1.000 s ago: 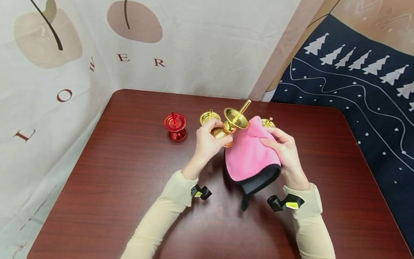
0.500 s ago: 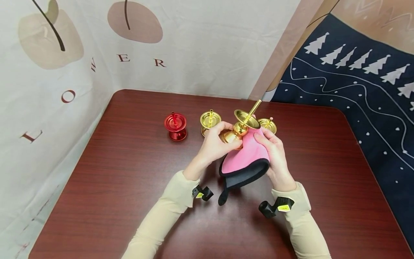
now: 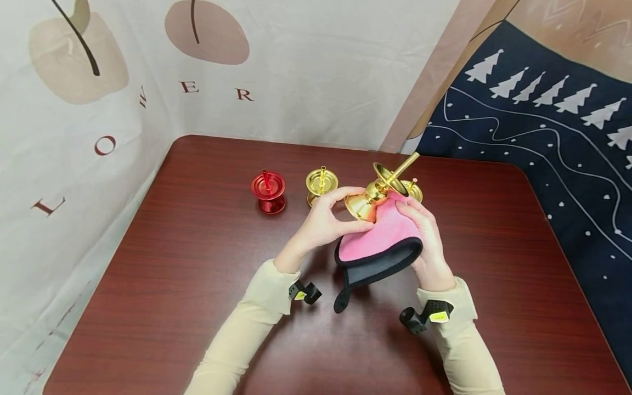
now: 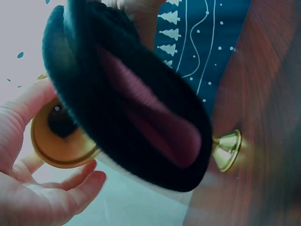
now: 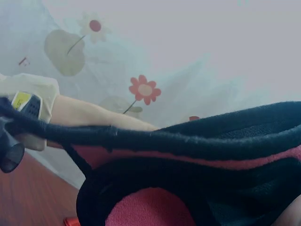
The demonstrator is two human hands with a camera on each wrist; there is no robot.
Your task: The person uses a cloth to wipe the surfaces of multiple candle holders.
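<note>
The head view shows the left hand [image 3: 323,222] around the flared base of a tilted gold candle holder [image 3: 376,193], thumb on the near side and fingers on the far side. The candle holder lies against the top of a pink cloth [image 3: 377,238], its long stem pointing up and to the right. The right hand [image 3: 428,241] grips the pink cloth at its right side, the other fingers mostly hidden. The pink cloth hangs above the surface [image 3: 212,302], a dark tab [image 3: 342,300] dangling from its black-edged lower end. Beyond the pink cloth and to its left stands a second gold holder [image 3: 320,181], with a red holder [image 3: 270,192] farther left. A third gold holder [image 3: 416,192], partly hidden, stands just beyond the pink cloth's upper right.
</note>
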